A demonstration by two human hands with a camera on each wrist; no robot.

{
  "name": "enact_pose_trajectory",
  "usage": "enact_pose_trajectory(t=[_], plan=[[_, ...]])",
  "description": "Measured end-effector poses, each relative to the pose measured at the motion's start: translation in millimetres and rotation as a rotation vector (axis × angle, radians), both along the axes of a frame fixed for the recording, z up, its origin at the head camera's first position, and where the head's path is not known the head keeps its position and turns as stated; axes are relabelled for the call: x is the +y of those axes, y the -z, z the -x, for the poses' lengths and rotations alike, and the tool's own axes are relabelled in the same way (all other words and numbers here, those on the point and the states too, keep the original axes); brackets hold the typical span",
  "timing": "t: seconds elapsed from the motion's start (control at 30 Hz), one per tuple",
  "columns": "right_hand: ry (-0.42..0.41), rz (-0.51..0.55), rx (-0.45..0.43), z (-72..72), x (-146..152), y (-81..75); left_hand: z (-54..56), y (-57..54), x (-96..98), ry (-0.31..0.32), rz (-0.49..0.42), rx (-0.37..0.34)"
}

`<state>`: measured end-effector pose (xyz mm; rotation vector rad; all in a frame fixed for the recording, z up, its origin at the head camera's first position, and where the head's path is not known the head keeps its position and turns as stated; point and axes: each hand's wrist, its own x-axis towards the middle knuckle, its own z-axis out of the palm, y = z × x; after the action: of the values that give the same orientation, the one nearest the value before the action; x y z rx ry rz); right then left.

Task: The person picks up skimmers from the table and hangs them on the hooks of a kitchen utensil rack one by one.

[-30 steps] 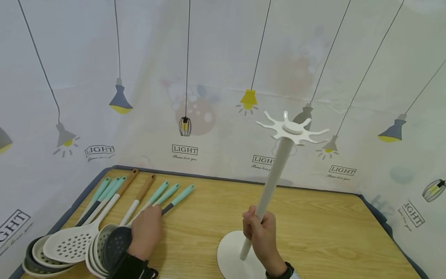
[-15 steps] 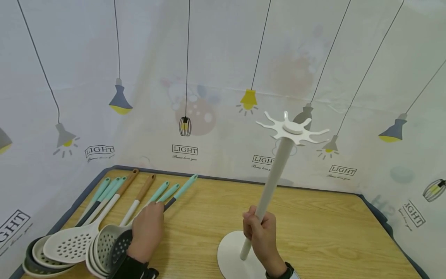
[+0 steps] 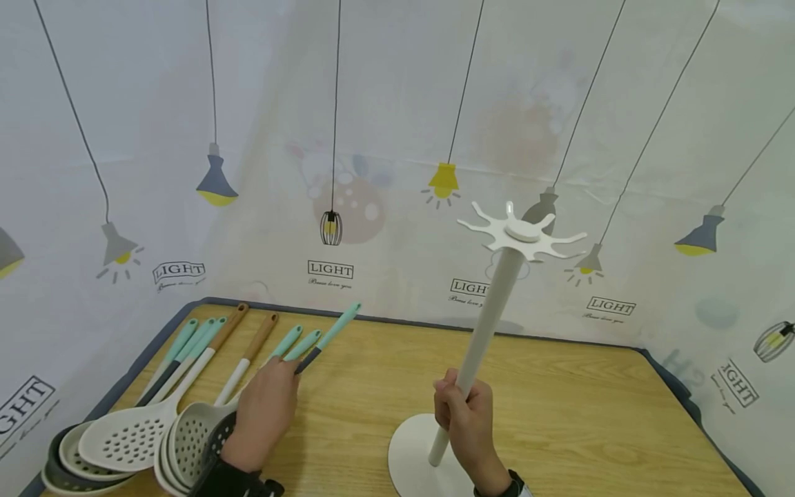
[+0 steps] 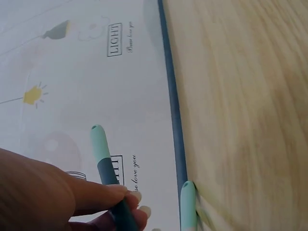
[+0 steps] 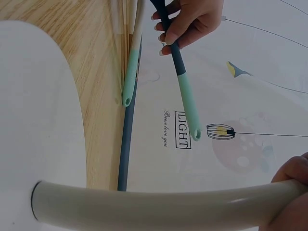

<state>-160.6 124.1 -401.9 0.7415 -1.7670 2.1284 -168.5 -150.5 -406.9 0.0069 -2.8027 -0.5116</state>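
My left hand (image 3: 268,400) pinches the dark shaft of a slotted ladle (image 3: 338,328) with a mint handle end. Its dark, holed bowl is mostly hidden behind that wrist. The right wrist view shows thumb and fingers round this shaft, with the mint end (image 5: 189,103) clear of the table. My right hand (image 3: 466,417) grips the lower pole of a white utensil stand (image 3: 491,314). The stand leans to the right in the head view, topped by a wheel of curved hooks (image 3: 522,233) with nothing hanging on them. Its round base (image 3: 410,452) is below.
Left on the wooden table (image 3: 590,414) lie stacked utensils: a white slotted turner (image 3: 127,435), pale slotted ladles (image 3: 195,435) and others with mint or wooden handles (image 3: 257,336). A printed cloth (image 3: 397,103) stands behind the table's dark edge.
My left hand has lifted the slotted ladle; its handle end has risen and moved slightly right, away from the neighbouring handles. My right hand and the stand stay where they were.
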Motion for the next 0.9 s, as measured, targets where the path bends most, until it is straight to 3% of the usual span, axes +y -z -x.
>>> enact_pose_trajectory(t=[0.13,0.27,0.7,0.9], plan=[[0.0,0.003,0.005,0.2,0,0.5,-2.7,-2.7,-1.0,0.044,-0.037,0.011],[-0.007,0.007,0.013,0.5,0,0.8,-5.4,-9.4,-1.5,0.065,-0.043,-0.026],[-0.025,0.019,0.025,0.8,0,1.3,-12.5,-27.5,-0.3,0.085,-0.13,-0.133],[-0.012,0.018,0.021,0.4,-1,1.0,-18.7,-35.9,2.0,0.102,-0.166,-0.111]])
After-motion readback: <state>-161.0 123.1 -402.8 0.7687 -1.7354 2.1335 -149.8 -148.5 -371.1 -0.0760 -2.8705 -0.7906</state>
